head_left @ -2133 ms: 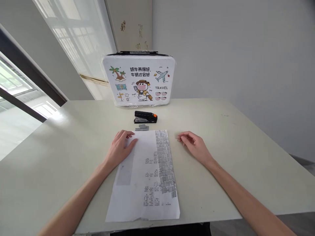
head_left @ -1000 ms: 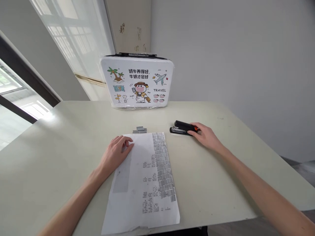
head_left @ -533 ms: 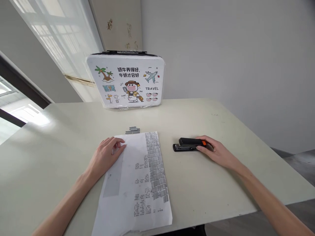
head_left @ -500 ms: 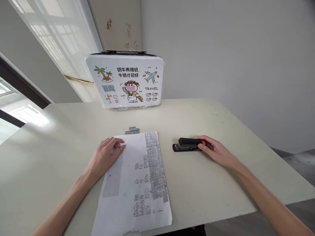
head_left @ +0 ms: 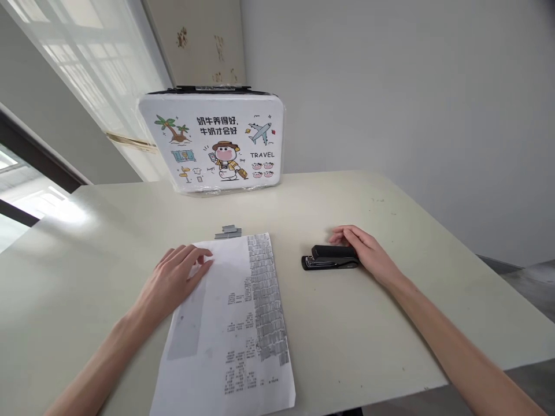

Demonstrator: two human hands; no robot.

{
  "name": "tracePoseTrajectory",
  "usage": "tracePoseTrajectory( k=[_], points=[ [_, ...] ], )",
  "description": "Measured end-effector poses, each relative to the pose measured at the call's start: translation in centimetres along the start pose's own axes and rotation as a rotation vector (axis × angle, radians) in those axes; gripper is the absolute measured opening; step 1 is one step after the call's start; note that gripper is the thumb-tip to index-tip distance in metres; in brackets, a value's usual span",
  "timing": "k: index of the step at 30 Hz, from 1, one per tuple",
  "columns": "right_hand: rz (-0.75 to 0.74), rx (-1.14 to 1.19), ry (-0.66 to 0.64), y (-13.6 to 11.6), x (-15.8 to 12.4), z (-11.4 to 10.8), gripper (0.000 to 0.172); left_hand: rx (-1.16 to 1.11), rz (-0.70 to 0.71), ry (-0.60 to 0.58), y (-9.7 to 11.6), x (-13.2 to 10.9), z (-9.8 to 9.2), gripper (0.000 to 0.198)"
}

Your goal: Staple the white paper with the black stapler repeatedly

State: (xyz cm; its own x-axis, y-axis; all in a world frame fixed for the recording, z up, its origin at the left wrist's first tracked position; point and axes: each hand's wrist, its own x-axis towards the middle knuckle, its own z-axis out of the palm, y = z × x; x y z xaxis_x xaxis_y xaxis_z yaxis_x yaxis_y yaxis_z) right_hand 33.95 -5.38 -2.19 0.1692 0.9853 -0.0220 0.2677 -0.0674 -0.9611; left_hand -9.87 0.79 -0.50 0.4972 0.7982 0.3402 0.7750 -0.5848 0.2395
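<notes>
My left hand [head_left: 180,274] rests on the upper left of a long white sheet of paper [head_left: 217,341], its thumb apart from the loosely bent fingers. Dense rows of staples [head_left: 264,294] run down the right side of the sheet, beside printed text. A black stapler [head_left: 332,257] lies on the table to the right of the paper, its front end towards the sheet. My right hand [head_left: 366,251] is at the stapler's rear end and covers it; its fingers extend loosely past the far side, not wrapped around the body.
Grey strips of staples [head_left: 228,232] lie just beyond the paper's top edge. A white plastic-wrapped case [head_left: 217,144] with cartoon prints stands at the back of the pale table [head_left: 347,335]. Behind it are a grey wall [head_left: 390,86] and a sheer curtain [head_left: 99,58].
My right hand has loosened from the stapler's rear and shifted to its far side, now covering the orange part. My left hand stays on the paper. The view has shifted slightly.
</notes>
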Motion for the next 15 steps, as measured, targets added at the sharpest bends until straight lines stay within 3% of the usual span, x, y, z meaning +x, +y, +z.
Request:
tracePoseTrajectory(
  k=[3,6,11,15],
  points=[
    [-0.004,-0.011,-0.022,0.1,-0.1,-0.3,0.049,-0.066,0.075,-0.006,2.3,1.0,0.3,0.025],
    [-0.008,-0.03,-0.047,0.1,-0.1,-0.4,0.05,-0.186,0.135,-0.08,5.9,2.7,1.4,0.024],
    [-0.043,-0.084,-0.057,-0.2,-0.7,-0.6,0.05,-0.34,0.196,-0.14,11.6,6.4,5.0,0.019],
    [-0.08,-0.251,-0.164,-0.4,-1.3,-0.7,0.041,-0.35,0.229,-0.154,14.2,8.8,7.7,0.021]
  ],
)
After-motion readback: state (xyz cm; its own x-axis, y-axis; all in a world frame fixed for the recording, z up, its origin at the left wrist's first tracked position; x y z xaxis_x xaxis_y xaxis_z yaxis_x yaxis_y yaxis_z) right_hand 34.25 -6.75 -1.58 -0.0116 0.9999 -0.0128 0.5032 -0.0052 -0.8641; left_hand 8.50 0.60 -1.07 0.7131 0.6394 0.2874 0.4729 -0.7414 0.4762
